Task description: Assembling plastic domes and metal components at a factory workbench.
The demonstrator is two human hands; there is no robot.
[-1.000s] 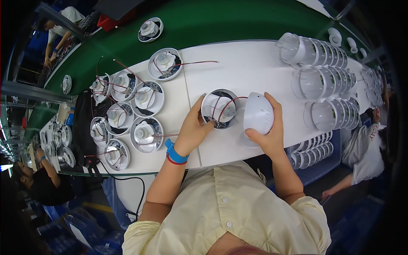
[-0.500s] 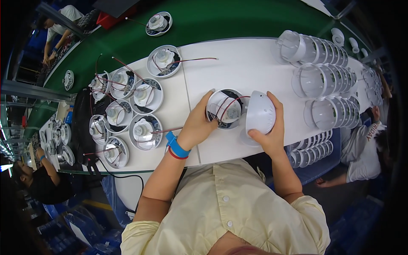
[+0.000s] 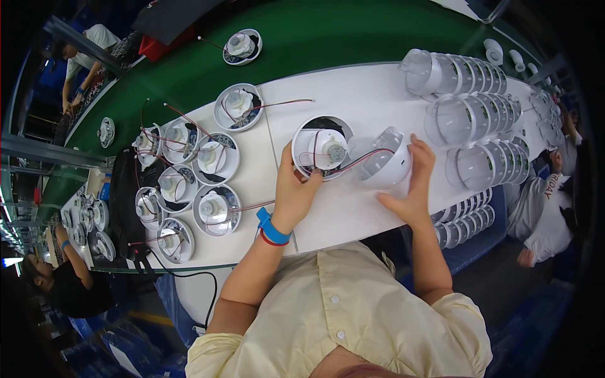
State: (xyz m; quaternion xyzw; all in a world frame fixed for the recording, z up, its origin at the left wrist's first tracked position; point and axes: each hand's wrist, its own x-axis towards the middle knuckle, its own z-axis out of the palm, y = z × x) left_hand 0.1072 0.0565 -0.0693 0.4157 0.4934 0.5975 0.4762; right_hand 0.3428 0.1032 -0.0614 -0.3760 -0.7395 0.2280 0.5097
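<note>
2 hands (image 3: 296, 189), round motor base (image 3: 321, 149), white plastic dome (image 3: 381, 165)

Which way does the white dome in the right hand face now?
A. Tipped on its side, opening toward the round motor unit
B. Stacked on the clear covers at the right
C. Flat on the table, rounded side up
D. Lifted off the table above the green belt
A: the white dome under the right hand is tipped, its hollow opening toward the round motor unit that the left hand steadies, with wires running between them.
</note>
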